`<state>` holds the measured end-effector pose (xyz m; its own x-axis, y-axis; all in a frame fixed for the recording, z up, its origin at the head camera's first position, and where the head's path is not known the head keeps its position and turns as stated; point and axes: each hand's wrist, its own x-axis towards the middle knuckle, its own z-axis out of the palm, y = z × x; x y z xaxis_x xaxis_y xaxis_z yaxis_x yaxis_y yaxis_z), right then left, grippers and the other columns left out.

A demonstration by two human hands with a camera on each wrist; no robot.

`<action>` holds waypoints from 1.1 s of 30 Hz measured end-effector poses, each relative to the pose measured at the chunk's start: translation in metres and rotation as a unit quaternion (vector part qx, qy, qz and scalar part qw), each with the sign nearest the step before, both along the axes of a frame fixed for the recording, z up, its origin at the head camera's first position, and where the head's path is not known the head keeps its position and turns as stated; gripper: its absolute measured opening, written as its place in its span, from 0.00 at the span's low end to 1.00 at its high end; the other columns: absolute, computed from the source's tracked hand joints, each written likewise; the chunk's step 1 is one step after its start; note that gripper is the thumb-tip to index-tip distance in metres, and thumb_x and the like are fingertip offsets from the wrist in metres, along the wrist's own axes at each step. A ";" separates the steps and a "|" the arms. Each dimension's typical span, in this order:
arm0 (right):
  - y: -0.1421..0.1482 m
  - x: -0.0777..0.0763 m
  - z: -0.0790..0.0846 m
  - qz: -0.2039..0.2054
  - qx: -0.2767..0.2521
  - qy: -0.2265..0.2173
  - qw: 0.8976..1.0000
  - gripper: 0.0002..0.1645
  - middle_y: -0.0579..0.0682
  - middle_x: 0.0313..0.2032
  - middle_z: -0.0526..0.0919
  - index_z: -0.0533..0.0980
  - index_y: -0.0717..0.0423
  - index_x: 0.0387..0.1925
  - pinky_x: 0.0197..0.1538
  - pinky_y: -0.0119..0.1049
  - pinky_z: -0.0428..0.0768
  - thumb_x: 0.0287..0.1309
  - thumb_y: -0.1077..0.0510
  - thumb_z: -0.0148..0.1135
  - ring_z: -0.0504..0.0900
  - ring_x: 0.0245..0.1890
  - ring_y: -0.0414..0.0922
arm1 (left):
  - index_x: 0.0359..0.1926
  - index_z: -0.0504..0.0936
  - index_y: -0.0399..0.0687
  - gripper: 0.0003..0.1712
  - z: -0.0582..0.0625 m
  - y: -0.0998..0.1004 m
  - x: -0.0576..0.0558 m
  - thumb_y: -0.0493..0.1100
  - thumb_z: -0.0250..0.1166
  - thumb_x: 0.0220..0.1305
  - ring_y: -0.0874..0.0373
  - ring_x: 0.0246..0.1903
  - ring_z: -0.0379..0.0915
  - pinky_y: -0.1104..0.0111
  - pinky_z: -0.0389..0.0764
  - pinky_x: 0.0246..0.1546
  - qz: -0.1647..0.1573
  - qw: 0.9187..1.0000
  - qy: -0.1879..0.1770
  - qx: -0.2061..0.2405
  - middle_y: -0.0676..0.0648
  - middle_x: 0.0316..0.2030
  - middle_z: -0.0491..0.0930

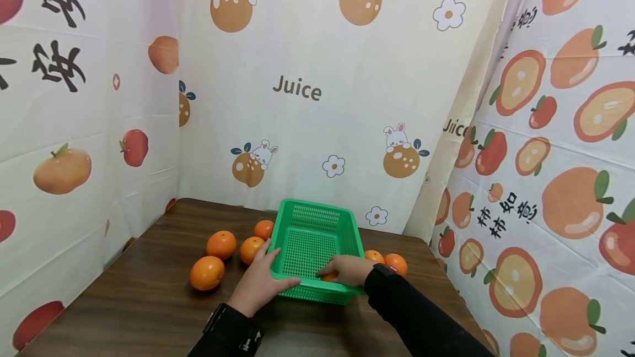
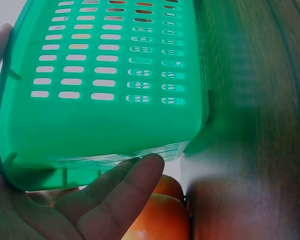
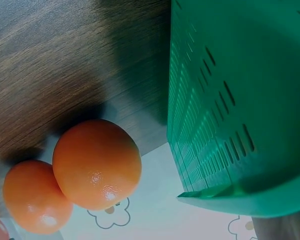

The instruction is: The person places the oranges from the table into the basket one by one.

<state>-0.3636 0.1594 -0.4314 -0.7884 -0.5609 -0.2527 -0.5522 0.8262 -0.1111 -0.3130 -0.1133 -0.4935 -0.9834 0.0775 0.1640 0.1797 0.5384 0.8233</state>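
Curling its fingers round one orange [image 1: 328,276], your right hand [image 1: 349,270] is clamped on the fruit inside the green basket [image 1: 305,247], near the wall closest to you, at the lower centre of the head view. Whether the fruit touches the mesh floor, the hand hides. Judging by this hold, you seem to be setting it down: let its weight settle on the mesh first, then loosen the fingers evenly so that it won't roll or drop, and lift your wrist clear of the rim. Your left hand [image 1: 262,281] lies spread, fingers apart from the thumb, against the basket's lower-left corner; a light, steady brace there should do, since hard pressing could tilt or slide so light-looking a basket. Watch your flanks: two oranges [image 1: 396,264] sit just beyond the right wall, large in the lower left of the right wrist view, and your right sleeve [image 1: 416,313] could nudge them. Four more oranges [image 1: 221,245] lie on the wooden table [image 1: 163,291] left of centre in the head view, some close to the basket's left wall, so any sideways push might set them rolling
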 end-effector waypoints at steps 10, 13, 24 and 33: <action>0.000 0.004 0.004 0.010 -0.015 -0.001 1.000 0.22 0.42 0.54 0.84 0.81 0.35 0.68 0.55 0.37 0.80 0.76 0.47 0.63 0.76 0.45 0.36 | 0.78 0.71 0.43 0.64 0.001 0.002 0.001 0.77 0.78 0.49 0.34 0.80 0.57 0.36 0.74 0.68 -0.003 1.000 -0.001 0.000 0.39 0.85 0.50; 0.001 0.004 0.004 0.014 -0.026 -0.002 1.000 0.22 0.41 0.54 0.85 0.82 0.36 0.67 0.57 0.38 0.81 0.76 0.46 0.63 0.78 0.48 0.36 | 0.78 0.70 0.43 0.65 0.001 0.002 0.001 0.77 0.78 0.49 0.34 0.79 0.58 0.36 0.74 0.68 -0.002 1.000 -0.002 -0.001 0.40 0.85 0.50; 0.007 0.004 0.000 0.024 -0.051 0.036 0.998 0.22 0.41 0.54 0.84 0.82 0.36 0.66 0.56 0.36 0.83 0.75 0.43 0.64 0.80 0.50 0.36 | 0.78 0.70 0.44 0.65 0.004 0.003 0.003 0.77 0.78 0.49 0.33 0.79 0.58 0.35 0.75 0.67 0.002 1.000 -0.004 -0.004 0.39 0.85 0.50; 0.010 0.009 0.004 0.033 -0.078 0.051 0.995 0.24 0.46 0.55 0.84 0.82 0.40 0.67 0.53 0.34 0.82 0.74 0.44 0.66 0.78 0.48 0.37 | 0.79 0.69 0.44 0.65 0.005 0.003 0.003 0.77 0.77 0.50 0.33 0.79 0.58 0.36 0.74 0.67 0.004 1.000 -0.008 -0.001 0.39 0.85 0.50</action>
